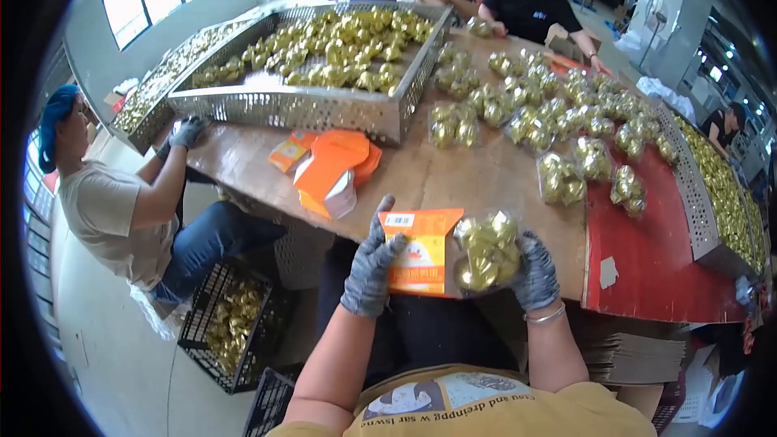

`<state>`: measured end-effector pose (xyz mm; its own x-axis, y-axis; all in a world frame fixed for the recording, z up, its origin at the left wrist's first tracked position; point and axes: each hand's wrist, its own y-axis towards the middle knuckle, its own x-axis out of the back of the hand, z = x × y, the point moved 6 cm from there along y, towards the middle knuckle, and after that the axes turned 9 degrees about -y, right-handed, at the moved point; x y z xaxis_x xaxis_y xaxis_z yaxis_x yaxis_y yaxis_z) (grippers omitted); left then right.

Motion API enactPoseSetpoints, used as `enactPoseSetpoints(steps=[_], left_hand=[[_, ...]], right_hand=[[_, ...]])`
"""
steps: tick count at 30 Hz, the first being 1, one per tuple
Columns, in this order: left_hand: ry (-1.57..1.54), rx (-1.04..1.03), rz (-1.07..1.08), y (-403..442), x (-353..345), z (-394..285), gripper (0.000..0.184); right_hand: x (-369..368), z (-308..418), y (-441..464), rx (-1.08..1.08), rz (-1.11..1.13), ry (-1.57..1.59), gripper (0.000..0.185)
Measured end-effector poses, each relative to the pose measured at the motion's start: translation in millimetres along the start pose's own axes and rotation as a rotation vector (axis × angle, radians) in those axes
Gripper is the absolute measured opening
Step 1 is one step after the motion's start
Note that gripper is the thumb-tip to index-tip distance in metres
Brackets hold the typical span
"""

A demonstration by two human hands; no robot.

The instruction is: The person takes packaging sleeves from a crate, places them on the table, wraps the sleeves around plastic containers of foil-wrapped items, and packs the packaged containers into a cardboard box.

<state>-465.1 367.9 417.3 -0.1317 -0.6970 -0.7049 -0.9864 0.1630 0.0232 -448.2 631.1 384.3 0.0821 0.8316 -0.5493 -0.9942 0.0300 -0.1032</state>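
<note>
My left hand [372,265], in a grey glove, is closed on the left edge of an orange and white printed bag [419,252] with a barcode at its top. Against the bag's right side sits a clear pack of gold foil-wrapped pieces [488,252]. My right hand [536,269], also gloved, grips that pack from its right side. Bag and pack are held together just over the table's near edge; whether the pack is partly inside the bag I cannot tell. Beyond my left hand lies a pile of flat orange bags [336,166].
A perforated metal tray [283,105] of gold pieces stands at the back left. Many clear gold packs [560,178] cover the table's right side, beside a red board [639,251]. Co-workers sit left and stand opposite. A black crate [202,307] is on the floor.
</note>
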Motion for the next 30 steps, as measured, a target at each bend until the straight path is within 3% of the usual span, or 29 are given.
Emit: enactPoseSetpoints(steps=[3,6,7,10,11,13,14,16,17,19,22,23,25,26,27,29,30], left_hand=[[0.094,-0.055,0.000,2,0,-1,0.075],[0.177,0.000,-0.203,-5,26,14,0.042],[0.232,-0.001,-0.236,-5,28,14,0.039],[0.114,0.095,-0.286,-7,31,24,0.037],[0.099,0.136,-0.315,-7,34,28,0.036],[0.063,0.188,-0.350,-2,41,32,0.034],[0.069,0.200,-0.350,-1,41,34,0.034],[0.072,0.143,-0.396,3,44,30,0.036],[0.049,0.181,-0.377,5,43,30,0.039],[0.073,0.204,-0.403,6,39,27,0.039],[0.115,0.230,-0.427,2,29,18,0.037],[0.150,0.232,-0.407,3,28,15,0.040],[0.175,0.225,-0.382,2,23,12,0.042],[0.184,0.229,-0.377,3,24,12,0.042],[0.180,0.252,-0.419,3,30,14,0.041],[0.182,0.286,-0.459,-1,34,16,0.041],[0.198,0.301,-0.457,-2,34,16,0.040]], right_hand=[[-2,0,1,-0.009,-0.023,-0.023,0.026],[-6,2,-6,-0.028,0.090,-0.074,0.040],[0,-2,-3,-0.036,0.133,-0.069,0.047],[1,-15,-1,-0.049,0.127,0.035,0.044],[2,-17,1,-0.047,0.112,-0.072,0.043],[-14,0,-1,0.363,0.136,-1.229,0.040],[-19,1,-1,0.354,0.127,-1.226,0.040],[-5,-21,6,-0.143,-0.067,0.063,0.040],[-6,-21,10,-0.021,0.068,-0.084,0.041],[3,-22,14,0.033,0.126,-0.105,0.041],[4,-19,16,0.183,0.144,-0.420,0.042],[6,-24,18,0.106,0.163,-0.242,0.043],[1,-14,11,0.385,0.078,-1.144,0.045],[1,-13,10,0.385,0.069,-1.138,0.045],[4,-20,12,0.186,0.156,-0.465,0.046],[4,-29,10,-0.013,0.216,0.215,0.048],[6,-27,12,0.021,0.241,0.093,0.048]])
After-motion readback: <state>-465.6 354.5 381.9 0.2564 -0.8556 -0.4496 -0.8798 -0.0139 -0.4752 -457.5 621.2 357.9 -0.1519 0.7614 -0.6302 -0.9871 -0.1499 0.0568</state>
